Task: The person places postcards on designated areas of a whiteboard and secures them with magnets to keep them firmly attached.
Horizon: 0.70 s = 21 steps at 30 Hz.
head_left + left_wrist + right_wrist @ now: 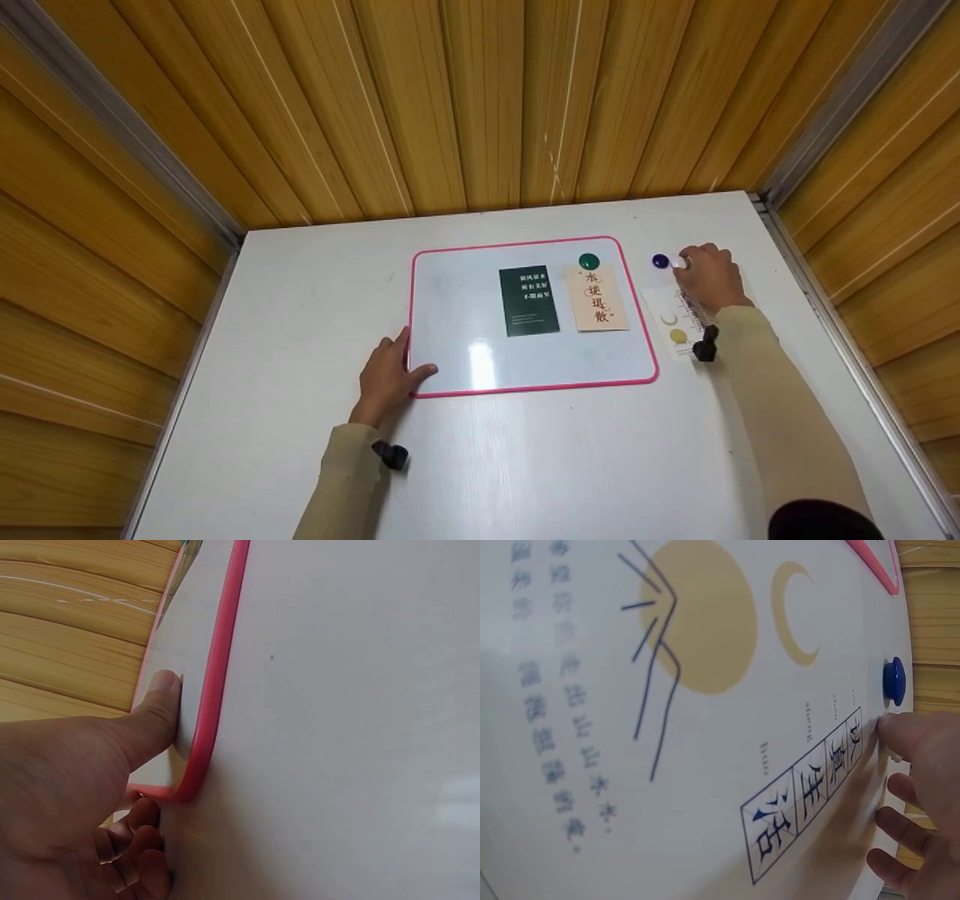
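**A:** ok, how far along is this? Head view first.

**B:** Partway, I'd say. The whiteboard lies on the white table with two cards on it: a dark green card right of the board's middle, and a cream card nearer its right edge. A green magnet sits at the cream card's top edge — the green card shows no magnet at all.

**A:** And off the board?

**B:** A white card just past the board's right edge, and a blue magnet past that same edge, farther up. The right hand is also on that side of the board, partly over the white card, and seems to pinch a small white piece right by the blue magnet. Could be another magnet, can't really tell.

**A:** Left wrist view?

**B:** The left hand grips the board's near left corner, thumb on its face, fingers curled just outside its edge.

**A:** Right wrist?

**B:** The white card is apart from the board, whose pink corner peeks in at top right. Blue magnet's loose, no fingers on it; a bit of white shows between thumb and fingertips. So my tally: one card under a magnet, one without — and one card plus those two small bits off the board.
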Each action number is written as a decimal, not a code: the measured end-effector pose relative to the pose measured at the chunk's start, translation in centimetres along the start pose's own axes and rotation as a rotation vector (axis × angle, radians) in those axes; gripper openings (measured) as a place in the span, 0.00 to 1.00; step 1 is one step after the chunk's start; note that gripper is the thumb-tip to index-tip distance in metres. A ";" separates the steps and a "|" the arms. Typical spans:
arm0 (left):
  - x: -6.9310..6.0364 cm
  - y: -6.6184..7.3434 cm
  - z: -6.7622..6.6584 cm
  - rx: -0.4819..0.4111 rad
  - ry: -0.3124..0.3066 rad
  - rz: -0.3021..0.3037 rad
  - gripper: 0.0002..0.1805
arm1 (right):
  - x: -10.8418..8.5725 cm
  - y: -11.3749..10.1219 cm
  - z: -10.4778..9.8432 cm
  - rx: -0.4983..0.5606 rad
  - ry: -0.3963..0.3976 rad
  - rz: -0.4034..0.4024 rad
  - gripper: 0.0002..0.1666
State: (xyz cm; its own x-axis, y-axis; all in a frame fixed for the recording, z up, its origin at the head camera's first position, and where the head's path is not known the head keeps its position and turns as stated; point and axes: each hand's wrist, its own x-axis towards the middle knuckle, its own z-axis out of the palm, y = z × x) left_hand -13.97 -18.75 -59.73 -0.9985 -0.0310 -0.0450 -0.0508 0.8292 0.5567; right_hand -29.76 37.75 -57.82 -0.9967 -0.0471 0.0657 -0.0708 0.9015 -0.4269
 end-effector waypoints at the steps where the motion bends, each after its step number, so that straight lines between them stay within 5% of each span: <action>1: 0.0 0.0 0.0 -0.002 0.001 0.000 0.52 | 0.0 -0.1 0.0 0.006 -0.003 0.010 0.24; 21: 0.0 -0.1 -0.1 0.011 0.002 0.036 0.52 | -0.1 -1.9 -1.9 0.047 -0.008 0.017 0.27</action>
State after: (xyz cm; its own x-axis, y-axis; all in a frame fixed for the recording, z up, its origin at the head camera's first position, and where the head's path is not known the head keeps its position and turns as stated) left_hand -14.00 -18.91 -59.66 -0.9997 -0.0020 -0.0237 -0.0147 0.8357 0.5490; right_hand -29.47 36.85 -55.25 -0.9981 -0.0353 0.0509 -0.0551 0.8809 -0.4701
